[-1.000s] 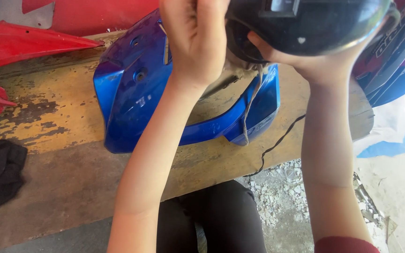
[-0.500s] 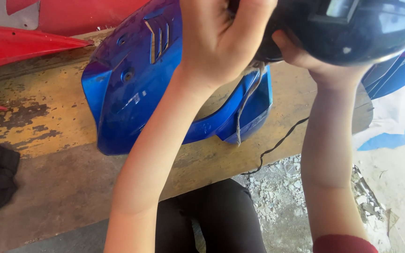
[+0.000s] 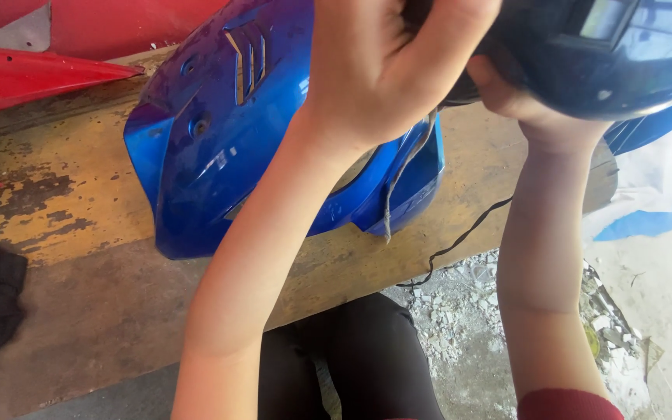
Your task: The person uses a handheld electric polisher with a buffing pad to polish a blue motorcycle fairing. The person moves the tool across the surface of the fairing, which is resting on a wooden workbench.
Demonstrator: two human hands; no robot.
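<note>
A dark glossy shell (image 3: 585,54) is held aloft above the bench (image 3: 79,202), cupped underneath by the right hand (image 3: 538,109) and clasped at its edge by the left hand (image 3: 383,70); it is judged rigid, smooth, slippery; rim holds are safest.

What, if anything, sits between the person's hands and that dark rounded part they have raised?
Nothing visible does. The left hand grips the dark rounded part at its near end, and the right hand cups it from below. A frayed cord only dangles beneath, over the blue panel on the wooden bench.
</note>
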